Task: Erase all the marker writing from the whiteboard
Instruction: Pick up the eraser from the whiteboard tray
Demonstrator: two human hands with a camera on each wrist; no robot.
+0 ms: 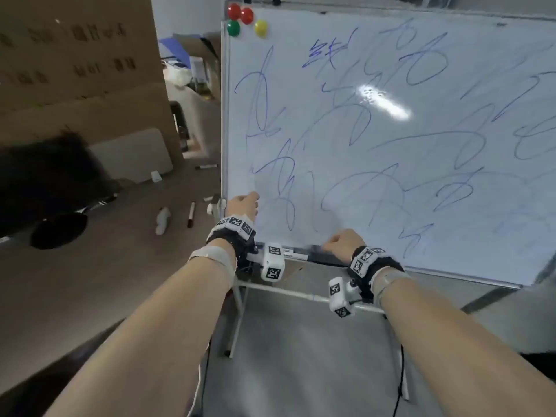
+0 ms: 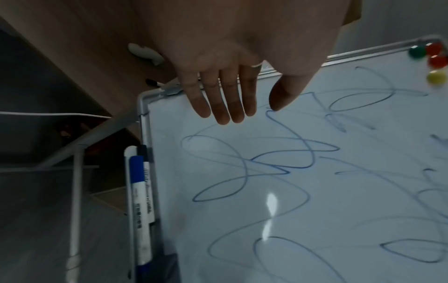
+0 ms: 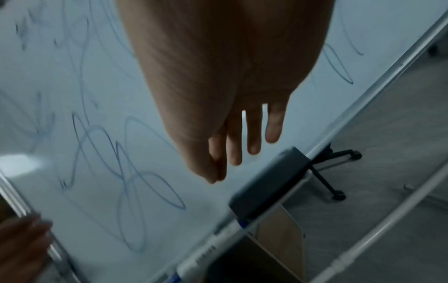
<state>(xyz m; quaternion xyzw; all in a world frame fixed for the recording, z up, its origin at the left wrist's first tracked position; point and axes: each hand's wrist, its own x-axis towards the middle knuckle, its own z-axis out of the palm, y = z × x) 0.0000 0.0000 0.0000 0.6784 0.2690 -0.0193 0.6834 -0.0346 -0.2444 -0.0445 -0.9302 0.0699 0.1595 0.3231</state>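
The whiteboard stands tilted on a metal stand and is covered in blue marker scribbles. My left hand is at the board's lower left edge with its fingers straight, holding nothing. My right hand is low over the bottom edge, above the tray. Its fingers are straight and empty, just short of a dark eraser lying in the tray. Blue-and-white markers lie in the tray beside the eraser.
Red, green and yellow magnets sit at the board's top left corner. Cardboard boxes stand to the left. Loose markers and a black pan lie on the floor. An office chair base is behind the board.
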